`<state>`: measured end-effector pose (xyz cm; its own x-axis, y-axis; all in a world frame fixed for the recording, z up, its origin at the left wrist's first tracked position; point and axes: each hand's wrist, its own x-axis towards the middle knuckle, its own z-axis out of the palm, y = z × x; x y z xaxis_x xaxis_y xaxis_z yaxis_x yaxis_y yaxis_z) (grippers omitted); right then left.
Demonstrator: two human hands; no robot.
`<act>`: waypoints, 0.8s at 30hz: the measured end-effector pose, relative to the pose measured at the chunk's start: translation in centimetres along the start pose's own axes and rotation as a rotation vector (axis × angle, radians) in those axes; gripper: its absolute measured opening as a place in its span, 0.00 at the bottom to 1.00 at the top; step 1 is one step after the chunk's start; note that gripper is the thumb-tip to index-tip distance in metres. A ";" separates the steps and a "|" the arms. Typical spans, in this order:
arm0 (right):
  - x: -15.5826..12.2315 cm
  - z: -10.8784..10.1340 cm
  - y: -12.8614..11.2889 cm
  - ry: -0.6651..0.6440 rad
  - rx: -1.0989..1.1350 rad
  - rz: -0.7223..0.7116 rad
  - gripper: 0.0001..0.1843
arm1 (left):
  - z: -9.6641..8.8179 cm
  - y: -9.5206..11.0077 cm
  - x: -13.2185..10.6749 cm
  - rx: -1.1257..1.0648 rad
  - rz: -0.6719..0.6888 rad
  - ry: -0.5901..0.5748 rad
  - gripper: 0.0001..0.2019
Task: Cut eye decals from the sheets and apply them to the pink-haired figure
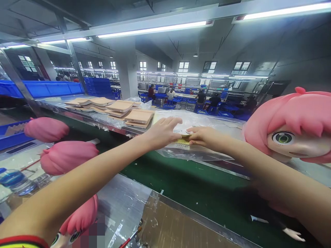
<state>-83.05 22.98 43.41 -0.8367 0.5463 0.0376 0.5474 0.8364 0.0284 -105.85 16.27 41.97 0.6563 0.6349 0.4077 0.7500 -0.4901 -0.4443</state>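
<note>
Both my arms reach across the green belt to a stack of thin sheets [169, 146] in clear plastic on the raised shelf. The top sheet looks white with small dark marks, and yellow shows beneath it. My left hand [165, 130] rests at the stack's left side, its thumb and forefinger apart. At the right side, my right hand [203, 136] has its thumb and fingers closed on the near edge of the top sheet. Just left of the hands lie several beige panels [141, 116] in piles. A large pink-haired doll head [300, 124] sits right of my right hand.
Two pink doll heads [68, 156] lie at the left, near a water bottle [17, 181]. Another pink head [82, 217] is below my left forearm. A thin brush [131, 237] lies on the near bench. The green belt [176, 179] runs between bench and shelf. People sit far behind.
</note>
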 end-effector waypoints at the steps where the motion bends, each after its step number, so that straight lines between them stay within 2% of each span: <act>1: 0.0 0.0 -0.1 -0.002 -0.014 -0.008 0.14 | 0.0 0.0 0.0 0.007 -0.001 0.002 0.12; 9: -0.2 0.2 -0.5 0.022 -0.101 -0.042 0.18 | 0.0 0.2 -0.3 0.063 0.079 0.004 0.12; 13: -0.2 0.2 -0.4 0.026 -0.114 -0.068 0.17 | -0.4 0.3 -0.6 0.071 0.107 0.015 0.09; 24: -0.2 0.6 0.0 0.045 -0.205 -0.088 0.18 | -0.4 0.6 -0.4 0.079 0.114 0.019 0.09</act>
<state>-82.90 22.96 42.82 -0.8826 0.4648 0.0708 0.4676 0.8520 0.2356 -105.59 15.45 41.87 0.7391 0.5659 0.3654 0.6619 -0.5098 -0.5495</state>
